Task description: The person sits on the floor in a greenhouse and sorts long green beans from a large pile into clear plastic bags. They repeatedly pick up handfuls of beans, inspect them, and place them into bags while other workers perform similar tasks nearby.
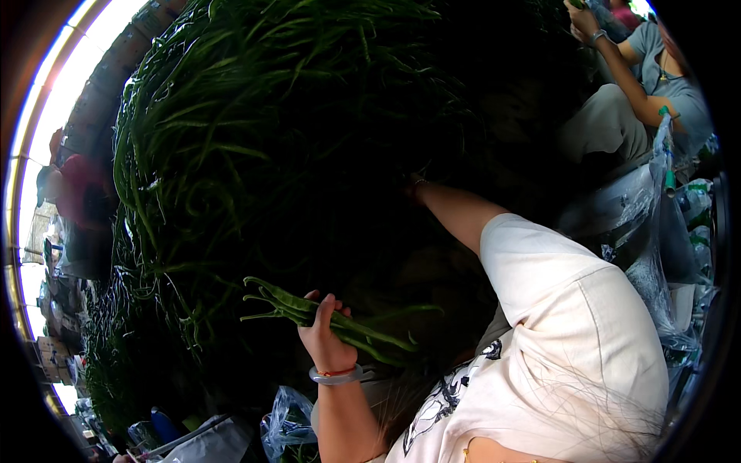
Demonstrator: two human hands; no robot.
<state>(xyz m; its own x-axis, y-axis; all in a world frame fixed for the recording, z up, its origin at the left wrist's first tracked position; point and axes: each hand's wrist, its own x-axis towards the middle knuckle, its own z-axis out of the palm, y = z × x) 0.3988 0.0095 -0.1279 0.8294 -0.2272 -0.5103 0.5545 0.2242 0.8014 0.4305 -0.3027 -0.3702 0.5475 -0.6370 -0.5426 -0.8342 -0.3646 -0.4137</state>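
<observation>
My left hand point(329, 330), with a pale bangle and a red cord at the wrist, is closed around a small bunch of long green peppers point(289, 304). Their stem ends point left and their tips stick out to the right of the fist. My right arm reaches out to the dark side of a large heap of long green peppers point(231, 116). My right hand point(413, 186) is mostly lost in deep shadow there, so its fingers and anything in them cannot be made out.
A co-worker in a grey-blue top point(666, 87) sits at the upper right, something green in hand. Clear plastic bags point(654, 231) hang at the right. Another plastic bag point(289, 416) lies at the bottom. Cardboard boxes point(55, 356) and a person in red point(84, 188) are at the far left.
</observation>
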